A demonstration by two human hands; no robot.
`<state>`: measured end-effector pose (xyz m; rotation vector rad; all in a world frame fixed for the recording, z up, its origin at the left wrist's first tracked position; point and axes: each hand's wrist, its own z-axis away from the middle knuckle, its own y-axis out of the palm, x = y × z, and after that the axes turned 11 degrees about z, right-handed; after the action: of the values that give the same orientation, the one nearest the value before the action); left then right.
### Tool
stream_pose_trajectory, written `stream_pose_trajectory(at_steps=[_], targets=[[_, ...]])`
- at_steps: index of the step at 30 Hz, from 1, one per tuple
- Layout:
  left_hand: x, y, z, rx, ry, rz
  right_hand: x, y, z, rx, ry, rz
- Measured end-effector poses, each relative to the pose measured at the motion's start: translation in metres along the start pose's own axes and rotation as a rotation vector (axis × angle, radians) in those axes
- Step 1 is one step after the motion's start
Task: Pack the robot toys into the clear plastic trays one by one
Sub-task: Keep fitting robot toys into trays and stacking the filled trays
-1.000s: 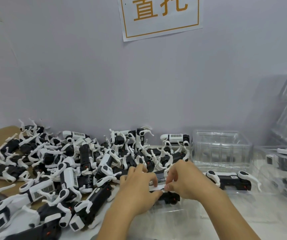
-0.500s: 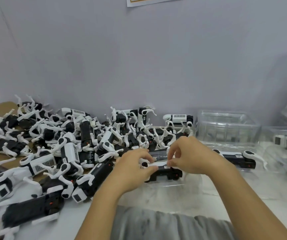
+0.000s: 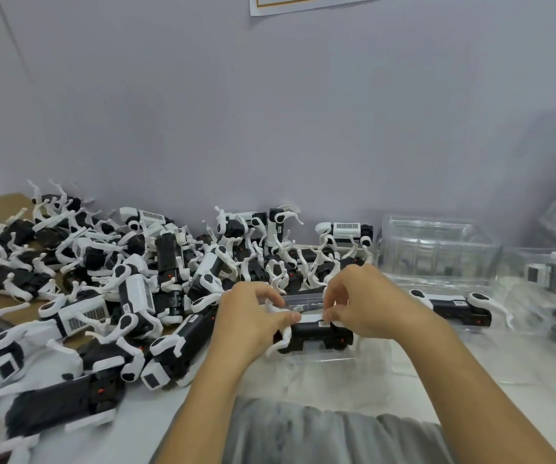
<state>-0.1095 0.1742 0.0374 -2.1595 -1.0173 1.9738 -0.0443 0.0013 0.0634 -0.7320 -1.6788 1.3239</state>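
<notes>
While both hands keep pinching robot toy (image 3: 315,333), view has dipped since a second ago; toy sits lower over clear tray (image 3: 323,363). Left hand (image 3: 253,316) grips one end, right hand (image 3: 363,306) other. Seating likely near; toy pile (image 3: 109,283) left of left hand.

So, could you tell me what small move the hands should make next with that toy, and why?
Probably press the toy down into the clear tray beneath it. Both hands, left and right, pinch its top, and it seems to sit over the tray, not visibly seated. How deep it sits is hard to tell.
</notes>
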Motion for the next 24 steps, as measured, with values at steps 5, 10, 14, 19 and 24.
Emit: stream_pose_trajectory(at_steps=[5,10,14,19,24], targets=[[-0.002,-0.010,-0.002,-0.201,0.003,-0.104,-0.015,-0.012,0.003,-0.049,0.012,-0.014],[0.001,-0.002,0.001,0.075,-0.182,-0.373,-0.017,-0.012,0.006,0.145,0.037,0.028],[0.001,0.001,0.001,0.166,-0.227,-0.268,-0.015,0.000,0.001,0.148,0.041,0.058],[0.002,0.002,0.001,0.153,-0.211,-0.230,-0.019,0.001,-0.001,0.147,0.036,0.045],[-0.004,0.006,0.005,0.048,-0.130,-0.430,-0.021,0.003,-0.002,0.139,0.035,0.034]])
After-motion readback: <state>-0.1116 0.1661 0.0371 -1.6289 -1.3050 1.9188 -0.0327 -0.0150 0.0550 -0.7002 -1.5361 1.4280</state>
